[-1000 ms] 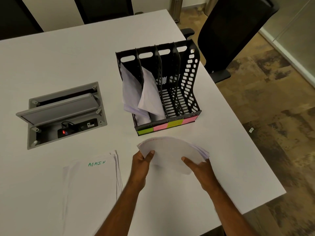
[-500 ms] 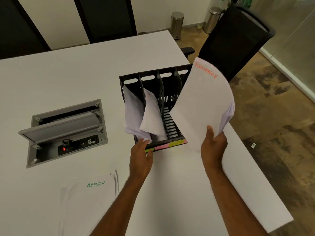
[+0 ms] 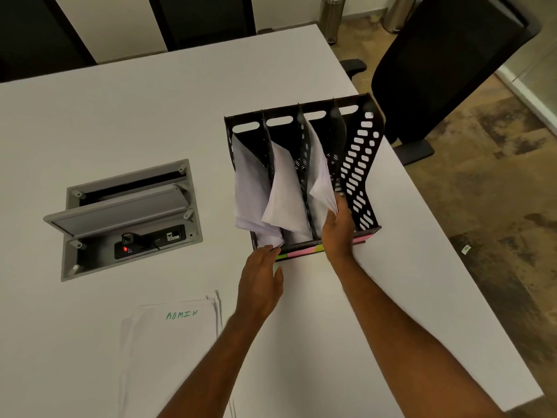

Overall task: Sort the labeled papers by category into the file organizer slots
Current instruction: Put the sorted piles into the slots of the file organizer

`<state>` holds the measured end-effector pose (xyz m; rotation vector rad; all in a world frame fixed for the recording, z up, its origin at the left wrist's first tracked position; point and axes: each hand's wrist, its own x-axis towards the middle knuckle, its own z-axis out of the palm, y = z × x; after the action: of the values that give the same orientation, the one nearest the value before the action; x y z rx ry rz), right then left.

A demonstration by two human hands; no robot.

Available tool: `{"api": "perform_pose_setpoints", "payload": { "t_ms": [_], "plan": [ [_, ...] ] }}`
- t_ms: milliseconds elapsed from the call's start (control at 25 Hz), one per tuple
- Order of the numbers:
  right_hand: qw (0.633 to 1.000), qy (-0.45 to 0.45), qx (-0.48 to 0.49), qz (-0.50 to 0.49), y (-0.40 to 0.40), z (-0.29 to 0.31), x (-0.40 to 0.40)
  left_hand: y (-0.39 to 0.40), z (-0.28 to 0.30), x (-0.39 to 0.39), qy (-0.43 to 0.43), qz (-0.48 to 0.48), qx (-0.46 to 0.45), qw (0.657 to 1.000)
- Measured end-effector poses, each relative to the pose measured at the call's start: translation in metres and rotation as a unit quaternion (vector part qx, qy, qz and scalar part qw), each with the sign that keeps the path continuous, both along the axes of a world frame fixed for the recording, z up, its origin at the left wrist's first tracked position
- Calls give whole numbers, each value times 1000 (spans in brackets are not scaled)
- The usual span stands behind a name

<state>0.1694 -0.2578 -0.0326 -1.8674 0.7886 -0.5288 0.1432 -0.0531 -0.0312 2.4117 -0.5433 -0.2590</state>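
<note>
Head view: black perforated plastic file organizer [image 3: 360,164] with four slots stands on the white tabletop [image 3: 150,116]. Right hand [image 3: 336,229] reaches into the third slot from the left, fingers [image 3: 342,203] pinched on the lower edge of a bent sheaf of white papers [image 3: 321,176] that sits inside that slot, leaning against the divider. Just left of those fingers, a curled white sheet [image 3: 284,191] droops out of the second slot; further left, another white sheaf [image 3: 250,188] sags out of the first slot. Slot right of the fingers shows only black mesh. Left hand [image 3: 260,282] lies flat and loose, fingers [image 3: 265,251] spread narrow, tips touching the organizer's front lip just under the first slot's drooping paper, holding nothing. Coloured sticky labels, green, pink and yellow [image 3: 301,251], run along the front lip between the two hands. Below and left of the left fingers, well apart from the organizer, a flat stack of white papers lettered "ADMIN" in green [image 3: 171,342] lies on the tabletop. Far left of both hands, a grey metal cable box with raised lid [image 3: 126,218] is sunk in the tabletop, red light inside. Beyond the right fingers, past the tabletop edge, a black office chair [image 3: 446,61].
</note>
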Motion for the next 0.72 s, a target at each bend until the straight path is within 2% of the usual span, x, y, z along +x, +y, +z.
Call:
{"api": "perform_pose_setpoints", "payload": {
  "t_ms": [120,280,400,480,600,680,720],
  "plan": [
    [1000,23,12,-3,-4,-9,-7,4,-1,0,0,-12,4,1000],
    [999,-10,31,-10,6,7,-22,26,0,-3,-26,9,-36,999],
    [999,-26,5,-25,33,13,-62,70,-10,-16,12,122,-49,991],
    [1000,-18,1,-16,67,2,-101,114,-23,-28,51,221,-31,974],
    [987,101,113,52,135,-27,-157,191,-44,-51,45,332,20,942],
    [944,218,224,104,178,-46,-185,241,-53,-59,68,415,54,906],
    [921,258,264,121,195,-54,-195,260,-53,-60,106,470,68,874]
  ]
}}
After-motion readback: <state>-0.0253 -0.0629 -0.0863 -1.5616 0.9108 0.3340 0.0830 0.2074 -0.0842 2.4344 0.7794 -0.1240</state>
